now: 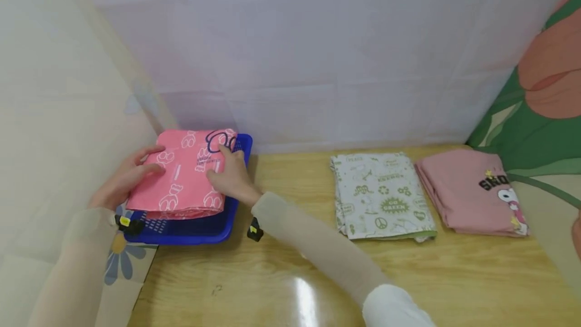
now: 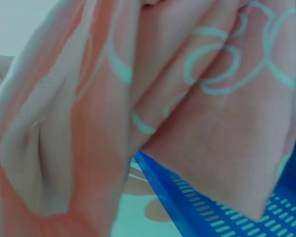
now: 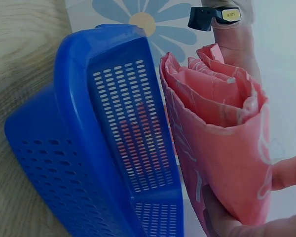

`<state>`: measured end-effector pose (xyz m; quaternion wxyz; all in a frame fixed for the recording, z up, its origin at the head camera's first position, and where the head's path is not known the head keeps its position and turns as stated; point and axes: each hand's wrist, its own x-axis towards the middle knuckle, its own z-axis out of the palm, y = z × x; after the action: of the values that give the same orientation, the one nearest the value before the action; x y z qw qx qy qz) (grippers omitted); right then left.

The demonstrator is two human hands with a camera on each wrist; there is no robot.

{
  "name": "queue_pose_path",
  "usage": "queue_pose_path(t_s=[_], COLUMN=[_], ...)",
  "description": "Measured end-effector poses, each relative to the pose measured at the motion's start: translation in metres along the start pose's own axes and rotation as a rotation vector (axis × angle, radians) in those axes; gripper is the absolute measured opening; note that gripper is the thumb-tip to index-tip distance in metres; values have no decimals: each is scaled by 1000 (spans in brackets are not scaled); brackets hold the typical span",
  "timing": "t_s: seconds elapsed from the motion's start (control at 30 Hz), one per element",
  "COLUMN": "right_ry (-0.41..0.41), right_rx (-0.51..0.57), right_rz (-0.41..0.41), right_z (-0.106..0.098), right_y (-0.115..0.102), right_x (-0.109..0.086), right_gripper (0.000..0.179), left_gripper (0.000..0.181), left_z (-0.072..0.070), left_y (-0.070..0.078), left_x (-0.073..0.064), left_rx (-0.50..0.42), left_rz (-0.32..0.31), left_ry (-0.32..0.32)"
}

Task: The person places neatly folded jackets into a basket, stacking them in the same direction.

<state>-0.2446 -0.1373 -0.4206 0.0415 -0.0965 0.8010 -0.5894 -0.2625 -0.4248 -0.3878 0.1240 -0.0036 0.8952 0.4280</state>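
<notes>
One pink cloth (image 1: pixel 183 175) is held between left hand (image 1: pixel 121 179) and right hand (image 1: pixel 234 179).

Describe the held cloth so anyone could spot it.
At the left end of the wooden table sits a blue basket. Over it, the left hand and right hand hold a folded bright pink cloth. Its white line drawings set it apart from the white cloth with green print and the duller pink cloth.

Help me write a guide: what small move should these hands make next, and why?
Probably lower the folded pink white-printed cloth into the blue perforated plastic basket: the left hand and right hand hold it, and the right wrist view shows a gap between cloth and basket.
</notes>
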Motion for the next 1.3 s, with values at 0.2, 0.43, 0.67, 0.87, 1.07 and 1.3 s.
queue_pose_path(t_s=[0.2,0.43,0.67,0.87,1.07,1.3], right_ry=[-22,-55,-64,-91,-129,-179], right_rx=[-70,-77,-158,-183,-204,-259], right_rz=[13,44,40,52,63,-27], right_z=[9,18,23,23,21,21], right_y=[10,17,27,28,23,19], right_x=[0,1,1,-2,-4,-5], right_gripper=[82,84,83,83,85,73], left_gripper=[75,76,76,76,76,66], left_z=[2,4,12,19,24,27], left_y=[-16,-29,-41,-45,-39,-21], left_x=[8,15,24,27,28,27], left_rx=[24,93,128,181,215,308], left_rz=[-3,-8,14,0,-69,23], left_ry=[-47,-51,-57,-33,-9,38])
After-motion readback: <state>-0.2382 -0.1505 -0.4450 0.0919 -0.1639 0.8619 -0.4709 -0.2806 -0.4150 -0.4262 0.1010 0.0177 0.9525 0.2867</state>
